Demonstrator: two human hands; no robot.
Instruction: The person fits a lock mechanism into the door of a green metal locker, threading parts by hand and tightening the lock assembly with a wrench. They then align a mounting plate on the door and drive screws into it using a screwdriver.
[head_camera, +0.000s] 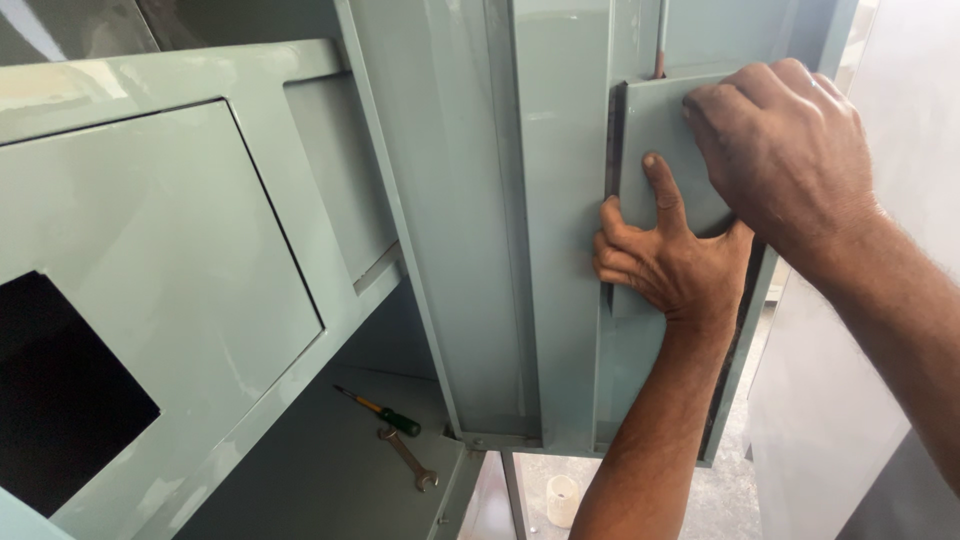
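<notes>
A small grey-green metal plate (660, 130) lies against the inside of an open cabinet door (470, 250), near its right edge. My left hand (665, 262) grips the plate's left edge from below, fingers curled around it and thumb pressed flat on its face. My right hand (785, 150) comes in from the upper right and presses on the plate's top right part, covering it. The lower right of the plate is hidden by both hands.
The grey-green metal cabinet (170, 260) fills the left, with a square dark cutout (55, 390) in its panel. On its lower shelf lie a screwdriver (385, 414) with a green and yellow handle and an open-end spanner (410, 460). Concrete floor (640, 500) shows below.
</notes>
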